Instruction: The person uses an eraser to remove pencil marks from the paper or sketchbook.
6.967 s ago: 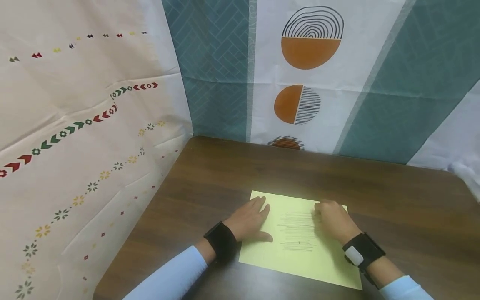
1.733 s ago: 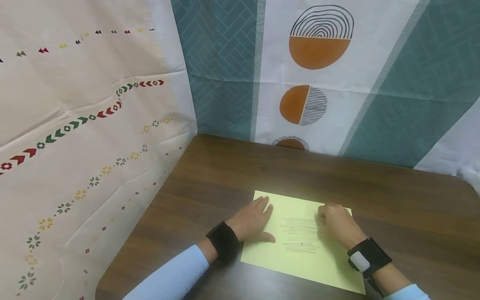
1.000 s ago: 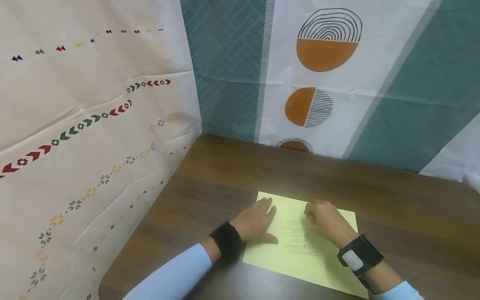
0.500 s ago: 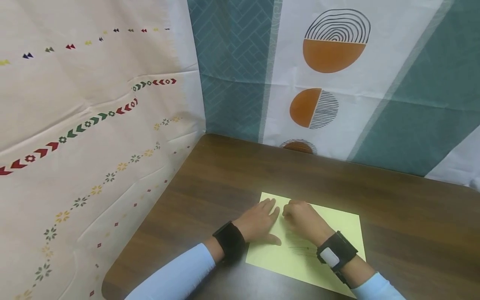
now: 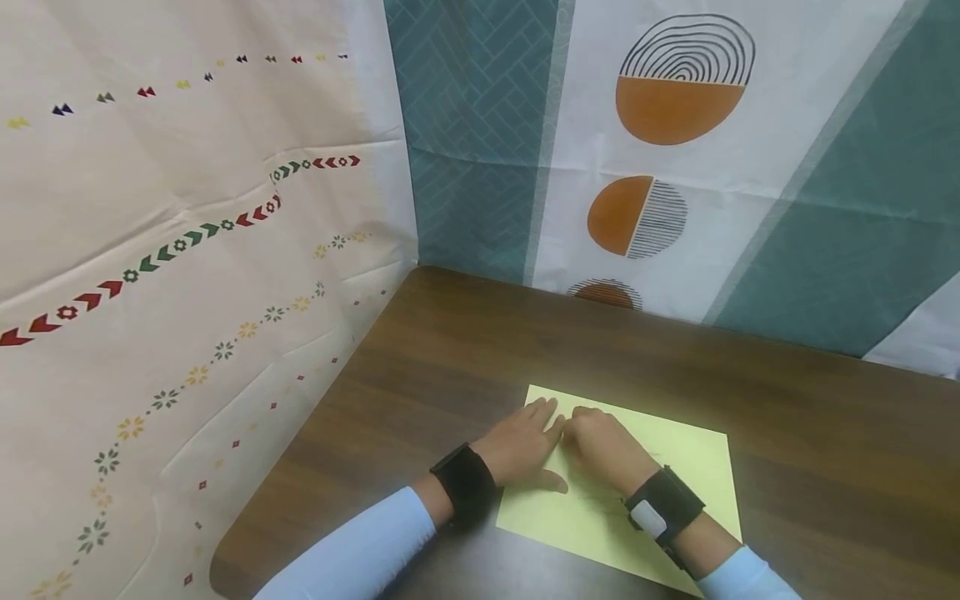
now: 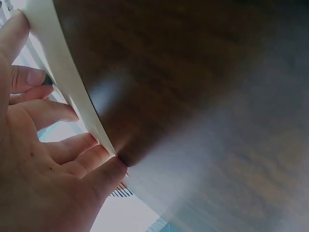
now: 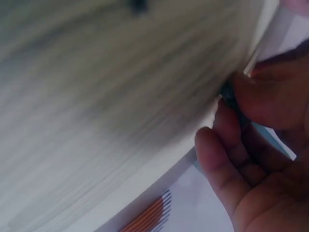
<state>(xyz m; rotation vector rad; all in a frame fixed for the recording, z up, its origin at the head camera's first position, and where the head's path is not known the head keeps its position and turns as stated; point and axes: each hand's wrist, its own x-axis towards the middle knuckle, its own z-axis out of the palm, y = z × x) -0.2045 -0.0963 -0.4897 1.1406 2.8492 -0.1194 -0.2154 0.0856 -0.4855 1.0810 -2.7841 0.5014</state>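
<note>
A sheet of pale yellow paper (image 5: 693,467) lies on the dark wooden table, with thin grey pencil-like lines across its middle. My left hand (image 5: 522,446) rests on its left side, fingers spread and fairly straight; the left wrist view shows the fingertips on the paper (image 6: 72,92). Close beside it, my right hand (image 5: 609,450) is on the upper left part of the sheet, fingers curled. In the right wrist view, thumb and fingers pinch a small dark stub-like thing (image 7: 229,93) against the paper; its kind cannot be told. The right hand and forearm hide most of the lines.
The brown table (image 5: 450,350) extends around the paper on all sides. A patterned cream cloth (image 5: 225,283) hangs along the left edge. Behind the table hangs a teal and white cloth (image 5: 480,167) with orange half-circles. Both wrists wear black bands (image 5: 465,479).
My right hand has moved left across the upper part of the paper, from its right side to beside the left hand. The left hand stays in place. The head view has turned slightly.
</note>
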